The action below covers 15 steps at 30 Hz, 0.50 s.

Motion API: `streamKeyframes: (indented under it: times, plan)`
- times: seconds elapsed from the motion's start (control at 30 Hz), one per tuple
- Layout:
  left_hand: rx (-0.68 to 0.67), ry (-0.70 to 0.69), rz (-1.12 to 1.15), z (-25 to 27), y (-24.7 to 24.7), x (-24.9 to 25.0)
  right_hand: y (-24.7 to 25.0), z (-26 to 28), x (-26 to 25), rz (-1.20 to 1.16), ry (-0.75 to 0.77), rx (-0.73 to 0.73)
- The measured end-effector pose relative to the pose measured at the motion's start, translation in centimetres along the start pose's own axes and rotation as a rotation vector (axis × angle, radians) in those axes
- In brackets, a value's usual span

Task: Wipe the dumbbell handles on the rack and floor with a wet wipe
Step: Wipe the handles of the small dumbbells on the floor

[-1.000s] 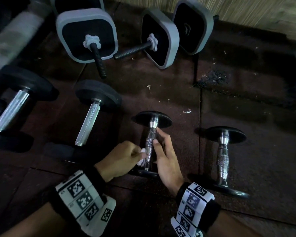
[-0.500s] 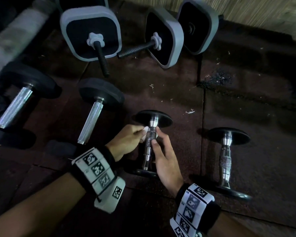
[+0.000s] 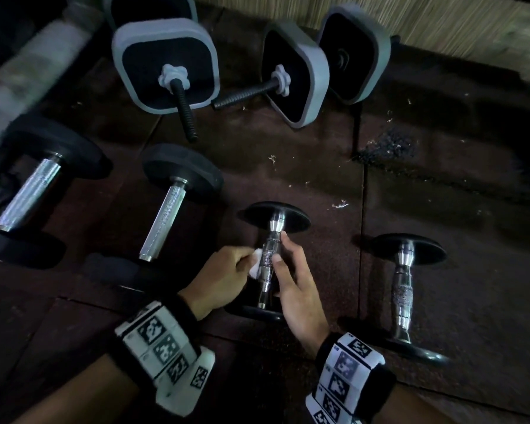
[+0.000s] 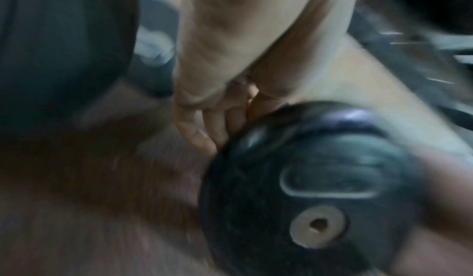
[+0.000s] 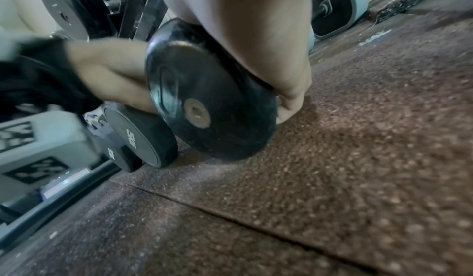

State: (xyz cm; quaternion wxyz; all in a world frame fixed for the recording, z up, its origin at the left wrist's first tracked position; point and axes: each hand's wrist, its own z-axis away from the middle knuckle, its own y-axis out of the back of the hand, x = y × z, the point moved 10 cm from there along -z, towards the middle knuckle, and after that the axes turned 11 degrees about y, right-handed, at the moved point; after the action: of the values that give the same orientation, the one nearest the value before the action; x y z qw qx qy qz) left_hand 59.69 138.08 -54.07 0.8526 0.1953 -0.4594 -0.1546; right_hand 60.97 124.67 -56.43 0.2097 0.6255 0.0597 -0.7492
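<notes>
While the left hand (image 3: 224, 278) pinches the wipe (image 3: 257, 264) against the small dumbbell (image 3: 270, 258) on the floor mat, steadied by right hand (image 3: 297, 289) fingers, its neighbours seemingly await wiping.

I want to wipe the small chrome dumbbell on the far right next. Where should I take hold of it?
Probably by the knurled middle of the small chrome dumbbell handle, coming from above: it lies flat on the floor mat and its black end plates keep the handle raised.
</notes>
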Motion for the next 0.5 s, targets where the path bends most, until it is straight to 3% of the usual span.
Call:
streamKeyframes:
  times: [0.1, 0.27, 0.4, 0.5]
  plan:
    - [-0.008, 0.041, 0.083, 0.6, -0.1, 0.0, -0.2, 0.0, 0.0, 0.021, 0.000, 0.000]
    - [-0.080, 0.026, -0.144, 2.7, -1.1, -1.1, 0.7, 0.1, -0.6, -0.006, 0.004, 0.023]
    - [-0.245, 0.209, 0.217, 2.4, -2.3, -2.1, 0.3, 0.1, -0.8, 0.003, 0.002, 0.016]
    - [-0.211, 0.208, 0.153, 3.3, -1.6, -2.5, 0.4, 0.1, -0.5, -0.006, 0.014, 0.008]
